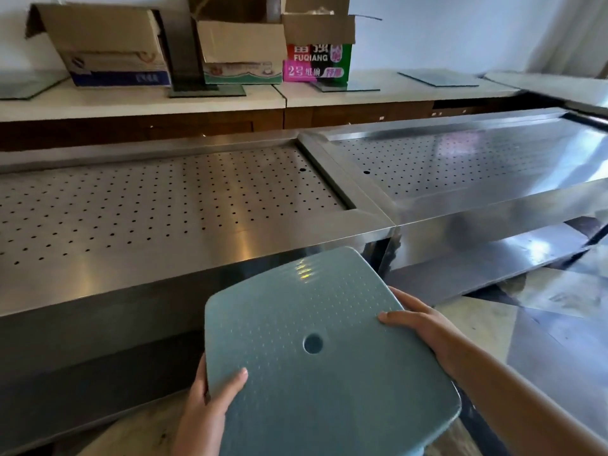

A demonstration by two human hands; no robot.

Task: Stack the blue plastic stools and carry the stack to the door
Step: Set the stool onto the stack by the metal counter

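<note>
A blue plastic stool (316,353) fills the lower middle of the head view, seen from above: a square dotted seat with a round hole in its centre. Its legs and anything stacked beneath it are hidden by the seat. My left hand (210,399) grips the seat's left edge, thumb on top and fingers under it. My right hand (418,320) grips the right edge the same way. The stool is lifted in front of me, close to the steel counter.
Two perforated stainless steel counters (164,205) run across in front, with a lower steel shelf (493,268) at right. Behind them a white countertop (131,103) carries several open cardboard boxes (108,51) and glass panels. Bare floor (543,324) shows at lower right.
</note>
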